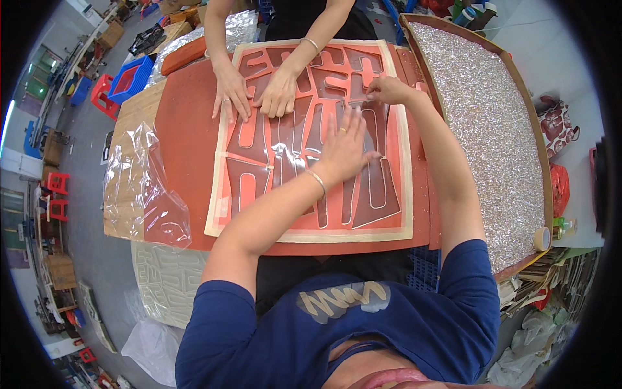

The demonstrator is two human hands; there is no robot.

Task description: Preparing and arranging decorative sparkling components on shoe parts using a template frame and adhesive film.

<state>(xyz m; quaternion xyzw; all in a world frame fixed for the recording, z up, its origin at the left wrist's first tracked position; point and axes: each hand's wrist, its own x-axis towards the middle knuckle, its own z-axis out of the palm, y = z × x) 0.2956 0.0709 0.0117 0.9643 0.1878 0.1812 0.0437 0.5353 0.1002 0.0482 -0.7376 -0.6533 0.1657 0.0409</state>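
Observation:
A flat panel (249, 188) lies on the table, red-orange with brown shapes outlined on it and a cream border. Glossy reflections show on its surface. My left hand (343, 150) rests on the middle of the panel, palm down and fingers stretched out. Farther right, my right hand (391, 91) is at the panel's upper right part, thumb and fingers drawn together. What they pinch, if anything, is too small to make out. Across from me, a co-worker's two hands (277, 96) press on the panel's far left part.
On the right stands a long shallow tray (541, 139) of glittering bits, with a tape roll (542, 238) on its near edge. Crumpled clear film (146, 188) covers the left table end. Beyond are blue baskets (129, 79) and a red stool (103, 96).

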